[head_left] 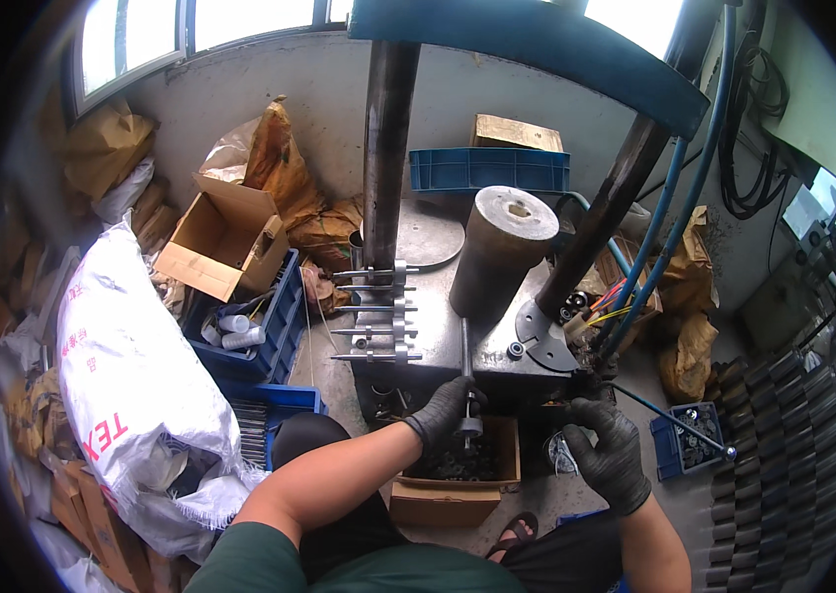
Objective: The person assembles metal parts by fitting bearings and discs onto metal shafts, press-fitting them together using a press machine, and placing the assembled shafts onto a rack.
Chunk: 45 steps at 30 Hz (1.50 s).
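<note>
Grasped by the black-gloved left hand, one grey metal rod with round collar was above the open brown cardboard box; whether the black-gloved right hand held something, I could not tell.

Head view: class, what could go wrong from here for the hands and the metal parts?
The left hand holds a metal shaft above an open cardboard box; a slip might drop it in.
Several disc-fitted shafts jut past the left edge of the metal table, so a bump could knock them off.
The right hand is near a ball-ended rod and might knock it.
</note>
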Tool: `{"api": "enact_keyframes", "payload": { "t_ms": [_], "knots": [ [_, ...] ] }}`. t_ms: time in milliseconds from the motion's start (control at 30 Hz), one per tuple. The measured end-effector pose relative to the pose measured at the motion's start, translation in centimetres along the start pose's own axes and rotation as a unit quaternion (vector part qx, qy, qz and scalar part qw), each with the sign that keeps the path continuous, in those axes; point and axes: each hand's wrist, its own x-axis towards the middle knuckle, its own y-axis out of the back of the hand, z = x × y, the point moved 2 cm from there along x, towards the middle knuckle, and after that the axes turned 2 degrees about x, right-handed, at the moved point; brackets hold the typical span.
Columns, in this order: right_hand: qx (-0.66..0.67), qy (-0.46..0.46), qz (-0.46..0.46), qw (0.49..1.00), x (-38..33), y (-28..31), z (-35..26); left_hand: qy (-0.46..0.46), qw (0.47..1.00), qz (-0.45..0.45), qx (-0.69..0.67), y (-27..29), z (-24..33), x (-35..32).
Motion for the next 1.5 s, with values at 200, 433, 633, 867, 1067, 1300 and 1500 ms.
{"api": "enact_keyframes", "payload": {
  "t_ms": [200,433,633,867,1067,1300,1500],
  "knots": [
    [0.402,-0.298,-0.003,0.866,-4.2,-10.5,5.8,0.045,0.998,-0.034,-0.003,0.0,-1.1,-0.1],
    [0.651,-0.532,-0.066,0.538,-7.0,-15.9,7.3,-0.03,0.985,-0.156,0.063,-1.2,-3.7,-3.1],
    [0.767,-0.355,-0.059,0.532,-5.2,-16.5,7.0,-0.268,0.934,-0.159,0.174,-3.4,0.3,-5.7],
    [0.787,-0.342,-0.064,0.509,-2.2,-14.0,4.9,-0.35,0.908,-0.139,0.181,-2.3,4.7,-6.7],
    [0.834,-0.322,-0.072,0.443,-2.8,-15.7,3.3,-0.316,0.922,-0.141,0.175,-2.3,3.9,-6.8],
    [0.839,-0.332,-0.084,0.423,-4.0,-17.4,5.5,-0.282,0.943,-0.139,0.109,-2.6,4.3,-7.1],
    [0.844,-0.456,-0.12,0.254,-4.3,-18.8,4.2,-0.265,0.95,-0.142,0.087,-2.1,4.9,-7.5]
  ]
}}
